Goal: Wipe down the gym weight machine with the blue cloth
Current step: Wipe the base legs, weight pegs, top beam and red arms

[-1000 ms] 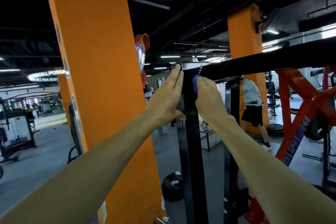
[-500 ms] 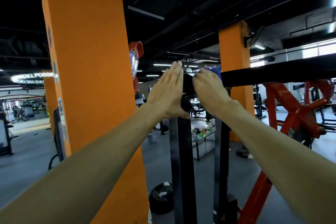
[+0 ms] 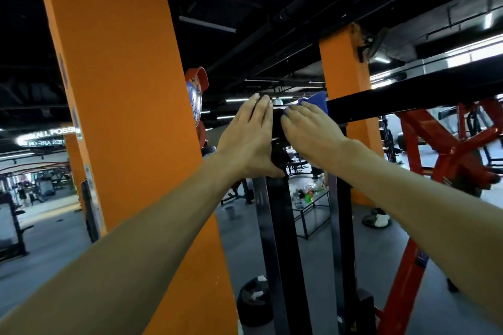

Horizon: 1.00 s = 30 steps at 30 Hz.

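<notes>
So I've got both arms stretched up at the top corner of the black steel weight machine frame [image 3: 280, 226], where the upright post meets the black horizontal crossbar [image 3: 408, 102] running off toward 3 o'clock. My left hand [image 3: 249, 139] is flat against the left face of the post, fingers straight and together pointing to 12 o'clock, thumb tucked under at the bottom, not gripping anything. My right hand [image 3: 310, 134] is just beside it, pressed onto the corner with the small blue cloth [image 3: 317, 102] trapped under the fingers; a bunch of the cloth pokes out past the fingertips on top of the crossbar. Fingers look fairly flat over it, but I can't tell if any curl round the far edge.

At 9 o'clock from my hands there's a big orange square pillar [image 3: 122, 117], and a second orange pillar [image 3: 345, 84] stands behind the crossbar. A red-painted plate-loaded machine [image 3: 446, 149] sits at 3 o'clock.
</notes>
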### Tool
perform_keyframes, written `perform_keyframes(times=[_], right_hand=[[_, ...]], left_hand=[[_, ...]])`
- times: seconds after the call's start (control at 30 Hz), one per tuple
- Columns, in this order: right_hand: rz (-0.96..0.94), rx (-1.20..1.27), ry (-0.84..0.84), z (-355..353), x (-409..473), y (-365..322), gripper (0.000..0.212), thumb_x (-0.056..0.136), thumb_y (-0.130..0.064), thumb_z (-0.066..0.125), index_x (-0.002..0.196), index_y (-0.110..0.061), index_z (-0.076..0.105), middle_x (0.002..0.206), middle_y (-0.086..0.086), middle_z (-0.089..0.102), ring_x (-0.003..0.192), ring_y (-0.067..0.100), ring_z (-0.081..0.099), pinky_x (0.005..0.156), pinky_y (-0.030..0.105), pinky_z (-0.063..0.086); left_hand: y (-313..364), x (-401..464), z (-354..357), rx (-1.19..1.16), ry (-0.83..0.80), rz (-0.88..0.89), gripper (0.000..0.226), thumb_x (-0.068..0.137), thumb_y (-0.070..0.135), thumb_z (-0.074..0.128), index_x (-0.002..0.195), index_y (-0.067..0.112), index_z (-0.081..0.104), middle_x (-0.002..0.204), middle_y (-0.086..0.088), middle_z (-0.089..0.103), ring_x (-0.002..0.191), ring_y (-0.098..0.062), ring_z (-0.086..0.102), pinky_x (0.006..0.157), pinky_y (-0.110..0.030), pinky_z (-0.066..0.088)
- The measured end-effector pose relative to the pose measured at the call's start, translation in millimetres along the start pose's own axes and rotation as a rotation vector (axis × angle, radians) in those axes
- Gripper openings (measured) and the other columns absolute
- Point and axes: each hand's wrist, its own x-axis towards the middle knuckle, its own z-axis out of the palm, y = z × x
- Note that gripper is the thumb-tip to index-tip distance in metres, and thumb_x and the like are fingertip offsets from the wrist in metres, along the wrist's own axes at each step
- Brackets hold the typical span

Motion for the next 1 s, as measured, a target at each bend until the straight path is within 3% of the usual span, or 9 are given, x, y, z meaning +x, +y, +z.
perform_keyframes(times=[0.07, 0.17, 0.27, 0.4, 0.53, 0.7, 0.77, 0.9, 1.0], right_hand=[[0.084, 0.285, 0.126, 10.2, -24.7, -19.6, 0.046, 0.090, -0.007, 0.060, 0.135, -0.001, 0.054, 0.144, 0.016, 0.053, 0.139, 0.029, 0.044, 0.120, 0.039, 0.022], [0.503, 0.916, 0.200, 5.6, -58.9, -69.3, 0.063, 0.092, 0.010, 0.051, 0.151, -0.002, 0.035, 0.156, 0.014, 0.038, 0.146, 0.026, 0.031, 0.117, 0.024, 0.019], [0.753, 1.235, 0.192, -11.3, -71.8, -123.7, 0.075, 0.089, 0.016, 0.051, 0.156, -0.004, 0.023, 0.160, 0.012, 0.031, 0.147, 0.022, 0.028, 0.114, 0.018, 0.020], [0.682, 1.239, 0.242, -9.4, -70.4, -142.8, 0.080, 0.089, 0.011, 0.057, 0.156, -0.001, 0.014, 0.165, 0.011, 0.013, 0.152, 0.016, 0.007, 0.125, 0.032, 0.013], [0.813, 1.393, 0.140, 11.6, -60.3, -109.9, 0.073, 0.090, 0.019, 0.038, 0.156, -0.008, 0.025, 0.149, 0.017, 0.043, 0.126, 0.020, 0.046, 0.101, 0.024, 0.040], [0.512, 1.250, 0.269, 29.6, -116.1, -141.0, 0.083, 0.084, 0.026, 0.045, 0.156, -0.010, 0.025, 0.164, 0.002, 0.020, 0.150, 0.013, 0.013, 0.120, 0.024, 0.024], [0.508, 1.322, 0.165, 43.1, -157.2, -144.1, 0.079, 0.088, 0.023, 0.045, 0.155, -0.014, 0.028, 0.161, 0.000, 0.027, 0.150, 0.014, 0.023, 0.118, 0.016, 0.022], [0.876, 1.535, -0.100, 64.5, -237.1, -143.6, 0.061, 0.100, 0.009, 0.042, 0.155, -0.013, 0.032, 0.152, 0.003, 0.042, 0.139, 0.019, 0.042, 0.101, 0.013, 0.032], [0.908, 1.480, -0.252, 80.7, -283.8, -167.0, 0.056, 0.101, 0.006, 0.044, 0.153, -0.011, 0.035, 0.144, 0.000, 0.047, 0.130, 0.015, 0.046, 0.099, 0.017, 0.037]], left_hand=[[-2.0, -1.2, -4.3, 0.000, -0.036, 0.017, 0.153, 0.058, 0.092, 0.062, 0.158, -0.001, -0.007, 0.168, -0.013, -0.010, 0.155, -0.028, -0.017, 0.128, -0.043, 0.002], [-10.7, -4.2, -18.2, 0.043, -0.148, 0.097, 0.159, 0.053, 0.095, 0.063, 0.158, 0.002, -0.012, 0.168, -0.009, -0.017, 0.153, -0.025, -0.023, 0.127, -0.041, -0.004], [-16.3, -6.3, -29.0, 0.142, -0.227, 0.148, 0.162, 0.050, 0.092, 0.069, 0.158, 0.005, -0.016, 0.167, -0.007, -0.022, 0.153, -0.026, -0.023, 0.125, -0.040, -0.004], [-10.8, -7.9, -27.8, 0.202, -0.196, 0.149, 0.164, 0.046, 0.088, 0.074, 0.159, 0.002, -0.009, 0.168, -0.013, -0.012, 0.154, -0.031, -0.015, 0.125, -0.040, 0.002], [-12.0, -8.6, -24.9, 0.186, -0.157, 0.151, 0.164, 0.044, 0.090, 0.068, 0.159, 0.000, -0.006, 0.168, -0.014, -0.009, 0.154, -0.030, -0.016, 0.124, -0.041, -0.001], [-12.4, -16.4, -19.9, 0.224, -0.096, 0.183, 0.156, 0.050, 0.083, 0.071, 0.159, -0.003, -0.002, 0.168, -0.021, -0.006, 0.154, -0.036, -0.015, 0.124, -0.046, -0.005], [-9.6, -29.9, -18.2, 0.238, -0.032, 0.241, 0.144, 0.062, 0.071, 0.077, 0.159, -0.004, 0.001, 0.167, -0.023, -0.001, 0.155, -0.037, -0.010, 0.127, -0.049, 0.000], [15.9, -72.1, 2.5, 0.394, 0.088, 0.495, 0.103, 0.091, 0.030, 0.075, 0.161, 0.003, 0.006, 0.169, -0.019, 0.000, 0.156, -0.032, -0.008, 0.127, -0.048, 0.003], [54.2, -114.6, 41.7, 0.465, -0.152, 0.673, 0.092, 0.097, 0.032, 0.066, 0.162, 0.007, 0.005, 0.169, -0.017, -0.002, 0.155, -0.035, -0.009, 0.126, -0.051, -0.003]])
